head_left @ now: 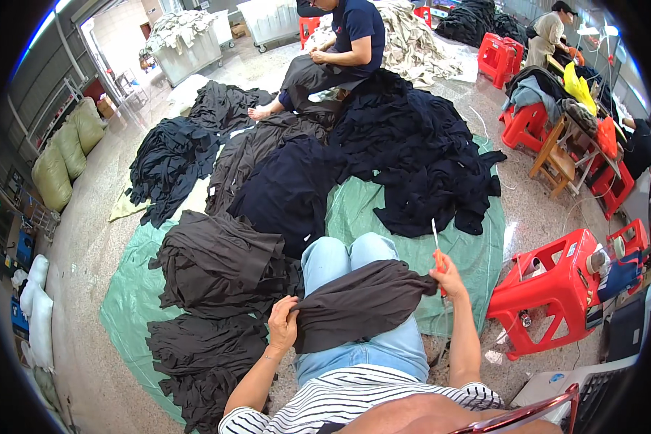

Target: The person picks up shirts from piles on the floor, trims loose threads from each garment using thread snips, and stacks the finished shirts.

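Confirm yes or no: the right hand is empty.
No: the right hand grips orange-handled thread snips at one end of the dark garment lying across the lap.

I see stuffed olive-green sacks (pixel 65 155) stacked along the floor's far-left edge, white bags (pixel 36 304) lower left, cardboard box (pixel 105 107) behind them.

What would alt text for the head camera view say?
A seated person stretches a dark garment across their lap, left hand gripping one end, right hand holding the other end with orange-handled snips. Dark clothing piles cover a green tarp; another person sits opposite.
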Action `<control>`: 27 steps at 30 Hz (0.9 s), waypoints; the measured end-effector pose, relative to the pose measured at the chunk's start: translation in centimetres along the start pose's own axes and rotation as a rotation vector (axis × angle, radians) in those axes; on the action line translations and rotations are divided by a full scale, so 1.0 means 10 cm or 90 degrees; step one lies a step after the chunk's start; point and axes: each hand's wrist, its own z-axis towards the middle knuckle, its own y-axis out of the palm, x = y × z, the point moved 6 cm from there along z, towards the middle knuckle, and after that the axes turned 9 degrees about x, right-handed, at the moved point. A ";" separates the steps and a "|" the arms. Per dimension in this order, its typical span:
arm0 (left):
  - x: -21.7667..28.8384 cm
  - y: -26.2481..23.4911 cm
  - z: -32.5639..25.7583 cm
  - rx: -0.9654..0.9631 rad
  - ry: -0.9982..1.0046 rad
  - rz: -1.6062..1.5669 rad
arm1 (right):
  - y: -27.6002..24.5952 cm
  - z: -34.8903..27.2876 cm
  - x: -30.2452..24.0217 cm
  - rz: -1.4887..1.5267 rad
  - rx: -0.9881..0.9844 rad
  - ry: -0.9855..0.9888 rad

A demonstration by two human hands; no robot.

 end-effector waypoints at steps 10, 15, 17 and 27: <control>1.39 -0.90 1.40 0.255 0.432 0.031 | -0.01 -0.17 -2.72 -0.104 0.205 -0.427; 1.89 -1.34 1.38 0.299 0.543 0.137 | -0.08 -0.67 -3.01 -0.204 0.311 -0.591; 1.81 -1.31 1.26 0.198 0.541 0.124 | -0.10 -0.79 -2.68 -0.281 0.337 -0.540; 0.09 -0.52 -0.53 -0.331 -0.001 0.222 | -0.02 -1.24 -0.40 -0.307 0.113 0.104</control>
